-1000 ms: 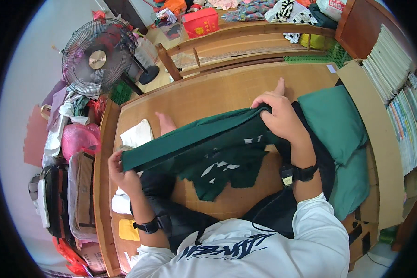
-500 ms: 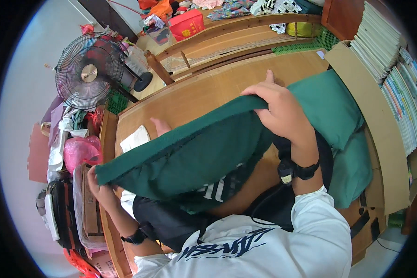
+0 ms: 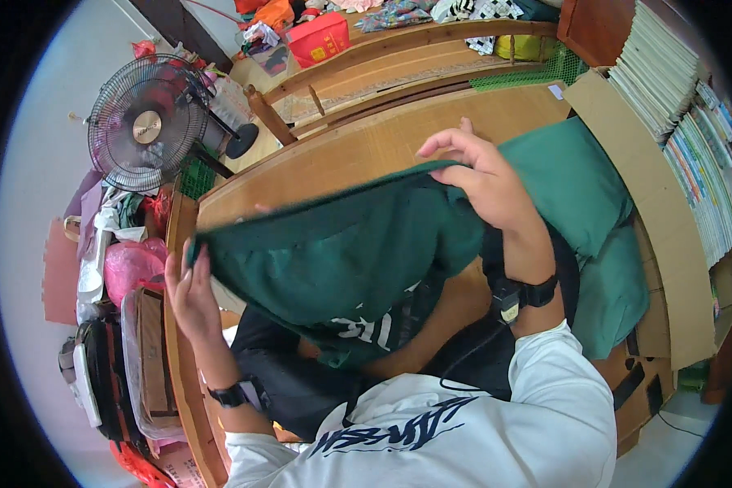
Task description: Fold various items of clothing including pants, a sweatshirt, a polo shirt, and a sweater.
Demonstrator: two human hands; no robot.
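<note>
A dark green sweatshirt with a ribbed hem and a white print is stretched between my two hands over my lap. At its left end, my left hand is closed on the hem, the fingers pointing upward. The right end of the hem is pinched in my right hand, thumb below and fingers above. From the hem the cloth sags toward my legs, where its lower part lies bunched. The sweatshirt hides the middle of my lap.
I sit on a wooden bed board with a railing behind it. Plump green fabric bundles lie to the right, beside an open cardboard box and stacked books. A black standing fan is at the far left.
My left hand has risen and moved slightly right, lifting its end of the hem. The ribbed band has turned away and the cloth's body faces me more. My right hand keeps its grip.
</note>
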